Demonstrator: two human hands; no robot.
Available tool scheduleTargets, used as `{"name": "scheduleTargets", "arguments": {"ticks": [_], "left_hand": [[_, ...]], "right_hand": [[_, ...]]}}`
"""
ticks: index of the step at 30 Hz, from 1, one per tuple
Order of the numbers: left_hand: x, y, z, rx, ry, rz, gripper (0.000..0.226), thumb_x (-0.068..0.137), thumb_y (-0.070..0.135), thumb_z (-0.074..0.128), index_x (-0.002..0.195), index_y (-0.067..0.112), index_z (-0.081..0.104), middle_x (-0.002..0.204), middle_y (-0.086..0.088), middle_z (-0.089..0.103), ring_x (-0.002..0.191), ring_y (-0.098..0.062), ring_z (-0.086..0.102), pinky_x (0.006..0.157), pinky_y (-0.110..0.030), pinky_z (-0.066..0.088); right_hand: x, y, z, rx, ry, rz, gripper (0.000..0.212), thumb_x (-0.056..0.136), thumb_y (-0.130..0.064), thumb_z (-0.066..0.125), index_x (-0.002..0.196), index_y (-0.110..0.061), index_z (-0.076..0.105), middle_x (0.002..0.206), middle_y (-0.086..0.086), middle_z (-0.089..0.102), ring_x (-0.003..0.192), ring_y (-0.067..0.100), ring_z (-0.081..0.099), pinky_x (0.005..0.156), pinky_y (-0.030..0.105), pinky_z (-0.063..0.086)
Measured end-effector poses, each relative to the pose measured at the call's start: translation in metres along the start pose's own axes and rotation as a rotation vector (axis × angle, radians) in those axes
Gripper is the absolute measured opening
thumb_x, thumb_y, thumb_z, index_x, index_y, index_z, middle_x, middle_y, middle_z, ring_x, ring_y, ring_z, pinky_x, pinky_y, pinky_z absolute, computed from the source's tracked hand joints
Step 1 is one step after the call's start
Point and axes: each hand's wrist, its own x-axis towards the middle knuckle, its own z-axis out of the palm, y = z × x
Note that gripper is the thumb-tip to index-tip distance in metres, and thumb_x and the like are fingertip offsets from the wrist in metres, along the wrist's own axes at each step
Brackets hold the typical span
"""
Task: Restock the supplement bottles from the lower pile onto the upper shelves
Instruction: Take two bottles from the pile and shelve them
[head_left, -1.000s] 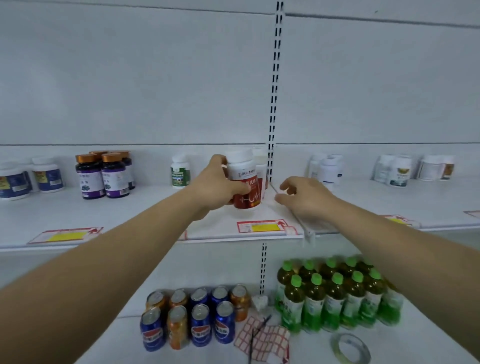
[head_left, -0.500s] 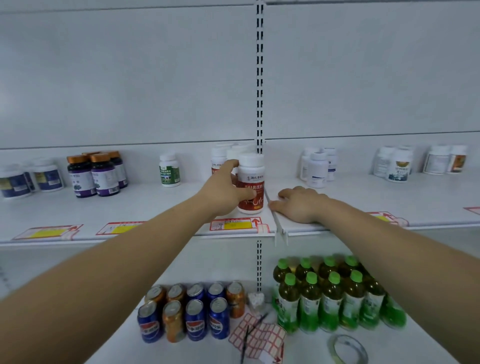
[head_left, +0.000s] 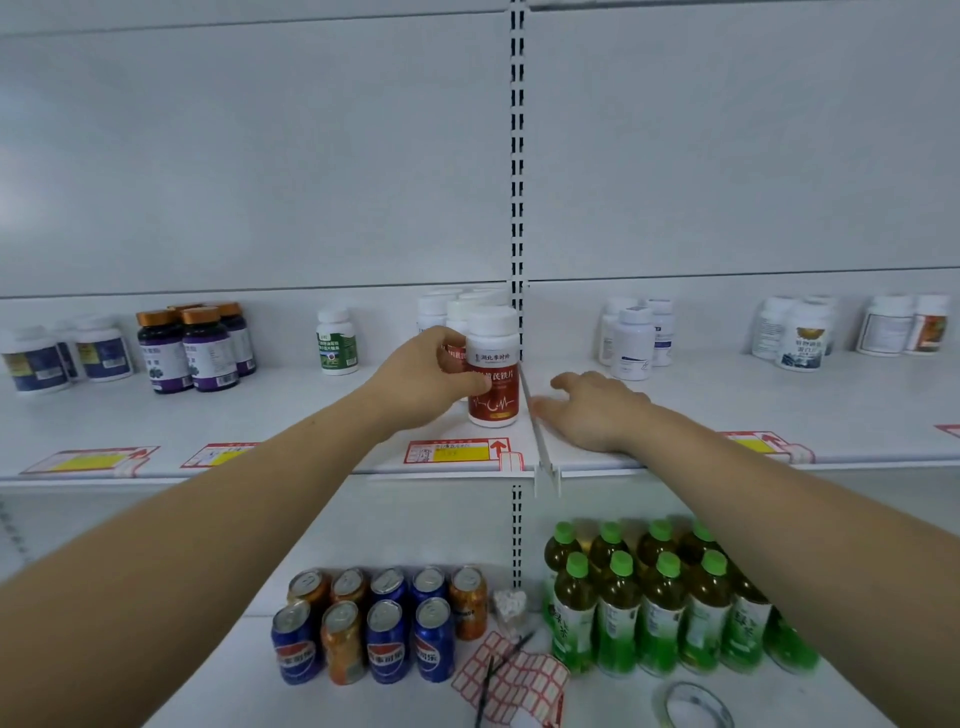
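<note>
A white-capped supplement bottle with a red label (head_left: 492, 371) stands upright on the upper shelf (head_left: 291, 415), just left of the shelf divider (head_left: 535, 421). My left hand (head_left: 423, 382) wraps its left side, thumb across the label. Several matching white-capped bottles (head_left: 449, 306) stand behind it. My right hand (head_left: 592, 410) lies flat and empty on the shelf right of the divider, fingers spread.
On the same shelf stand blue-label jars (head_left: 36, 358), purple bottles with copper caps (head_left: 195, 345), a green-label bottle (head_left: 336, 340) and white bottles (head_left: 631, 335) at right. Below are soda cans (head_left: 374, 623), green tea bottles (head_left: 660, 592), a sticker sheet (head_left: 511, 686) and a tape roll (head_left: 693, 704).
My left hand has brought the red-label bottle down onto the shelf beside the divider and keeps hold of it. My right hand went from gripping the shelf edge to resting flat.
</note>
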Motion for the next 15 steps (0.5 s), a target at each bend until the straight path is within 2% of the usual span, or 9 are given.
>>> {"name": "scheduleTargets", "arguments": {"ticks": [4, 6, 9, 12, 15], "left_hand": [[0.011, -0.006, -0.013, -0.030, 0.169, 0.013, 0.037, 0.083, 0.021, 0.063, 0.116, 0.029, 0.047, 0.100, 0.004, 0.058, 0.083, -0.010, 0.059, 0.072, -0.031, 0.054], [0.020, -0.008, -0.016, 0.016, 0.221, 0.022, 0.045, 0.085, 0.018, 0.060, 0.126, 0.027, 0.044, 0.113, 0.001, 0.051, 0.085, -0.011, 0.056, 0.064, -0.023, 0.047], [0.030, -0.010, -0.014, 0.081, 0.172, 0.023, 0.063, 0.083, 0.013, 0.063, 0.138, 0.024, 0.035, 0.125, -0.007, 0.044, 0.094, -0.021, 0.057, 0.072, -0.028, 0.046], [0.036, -0.013, -0.012, 0.084, 0.125, 0.026, 0.073, 0.082, 0.013, 0.064, 0.142, 0.032, 0.028, 0.130, -0.010, 0.041, 0.097, -0.025, 0.059, 0.077, -0.033, 0.048], [0.044, -0.015, -0.007, 0.089, 0.086, 0.040, 0.081, 0.082, 0.015, 0.064, 0.145, 0.039, 0.019, 0.134, -0.012, 0.036, 0.102, -0.027, 0.057, 0.082, -0.034, 0.048]], "right_hand": [[-0.001, -0.016, -0.018, 0.538, 0.297, -0.187, 0.071, 0.086, -0.064, 0.041, 0.146, -0.030, 0.026, 0.149, 0.004, 0.035, 0.132, 0.024, 0.040, 0.105, 0.042, 0.034], [0.000, -0.034, -0.028, 0.666, 0.290, -0.286, 0.080, 0.079, -0.064, 0.052, 0.147, -0.035, 0.020, 0.148, -0.001, 0.036, 0.128, 0.019, 0.042, 0.101, 0.038, 0.038], [0.004, -0.054, -0.027, 0.600, 0.206, -0.369, 0.086, 0.073, -0.050, 0.071, 0.144, -0.036, 0.023, 0.133, -0.002, 0.049, 0.109, 0.015, 0.051, 0.084, 0.026, 0.040], [0.011, -0.052, -0.019, 0.532, 0.303, -0.317, 0.068, 0.076, -0.039, 0.071, 0.133, -0.032, 0.035, 0.105, -0.004, 0.053, 0.090, 0.017, 0.055, 0.070, 0.025, 0.039], [0.020, -0.035, -0.020, 0.522, 0.385, -0.241, 0.064, 0.078, -0.034, 0.071, 0.132, -0.030, 0.037, 0.105, -0.003, 0.050, 0.088, 0.017, 0.051, 0.073, 0.025, 0.037]]}}
